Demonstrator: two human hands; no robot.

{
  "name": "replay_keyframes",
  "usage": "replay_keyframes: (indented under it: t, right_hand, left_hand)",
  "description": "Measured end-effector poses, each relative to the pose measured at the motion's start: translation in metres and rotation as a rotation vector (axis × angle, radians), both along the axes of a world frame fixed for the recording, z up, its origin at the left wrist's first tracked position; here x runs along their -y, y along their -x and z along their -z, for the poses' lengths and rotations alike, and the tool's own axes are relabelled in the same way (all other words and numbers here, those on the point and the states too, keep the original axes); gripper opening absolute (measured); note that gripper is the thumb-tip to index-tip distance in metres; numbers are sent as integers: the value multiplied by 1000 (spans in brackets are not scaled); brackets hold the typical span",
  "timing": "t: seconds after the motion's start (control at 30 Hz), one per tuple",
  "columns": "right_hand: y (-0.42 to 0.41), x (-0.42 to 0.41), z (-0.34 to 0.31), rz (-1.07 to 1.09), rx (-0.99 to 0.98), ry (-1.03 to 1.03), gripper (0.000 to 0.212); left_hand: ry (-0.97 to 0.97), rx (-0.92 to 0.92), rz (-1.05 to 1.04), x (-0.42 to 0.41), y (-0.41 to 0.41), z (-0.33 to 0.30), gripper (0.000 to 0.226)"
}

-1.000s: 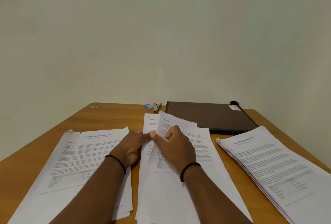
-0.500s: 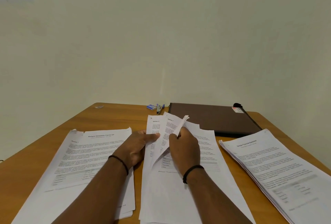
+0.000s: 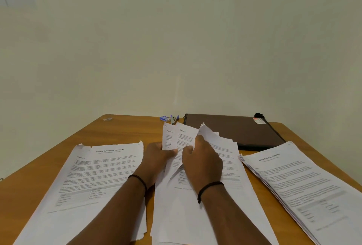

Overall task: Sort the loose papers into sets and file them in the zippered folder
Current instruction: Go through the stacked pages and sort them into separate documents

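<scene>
Three piles of printed white papers lie on the wooden table (image 3: pixel 121 127). The left pile (image 3: pixel 94 178) is headed as an education transcript, the right pile (image 3: pixel 301 184) as a financial statement. Both hands work on the middle pile (image 3: pixel 195 217). My left hand (image 3: pixel 156 158) grips the left edge of its lower sheets, thumb on top. My right hand (image 3: pixel 201 158) pinches several upper sheets and bends them up and to the right, so their top corner stands off the pile. The dark brown zippered folder (image 3: pixel 231 129) lies flat and closed behind the middle pile.
A small blue box (image 3: pixel 164 117) and a stapler (image 3: pixel 174 119) sit by the wall, left of the folder. A small shiny scrap (image 3: pixel 107 119) lies near the table's far left corner. A pale wall stands directly behind the table.
My right hand has gone from pinching the sheets beside the left thumb to lifting them higher and curling them rightward. My left hand stays on the lower sheets.
</scene>
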State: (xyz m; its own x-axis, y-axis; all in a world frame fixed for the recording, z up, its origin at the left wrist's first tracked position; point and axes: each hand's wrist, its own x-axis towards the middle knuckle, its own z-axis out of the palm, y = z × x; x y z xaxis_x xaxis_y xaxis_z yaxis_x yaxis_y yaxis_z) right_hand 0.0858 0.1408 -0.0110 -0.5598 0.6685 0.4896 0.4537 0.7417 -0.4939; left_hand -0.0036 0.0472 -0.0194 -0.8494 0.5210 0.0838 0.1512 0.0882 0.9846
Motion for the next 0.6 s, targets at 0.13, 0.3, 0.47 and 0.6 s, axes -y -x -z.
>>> replay_keyframes:
  t: [0.13, 0.3, 0.47, 0.6]
  right_hand:
    - [0, 6, -3, 41, 54, -71, 29]
    - [1, 6, 3, 79, -1, -119, 14]
    - [-2, -4, 14, -104, 81, 5, 38]
    - [-2, -5, 19, -189, -18, 145, 41]
  left_hand:
    - [123, -437, -348, 0, 2, -2, 22]
    - [-35, -735, -619, -1, -16, -29, 20]
    - [-217, -1011, -692, 17, -24, -58, 33]
    - [-372, -1132, -668, 39, -37, -96, 42]
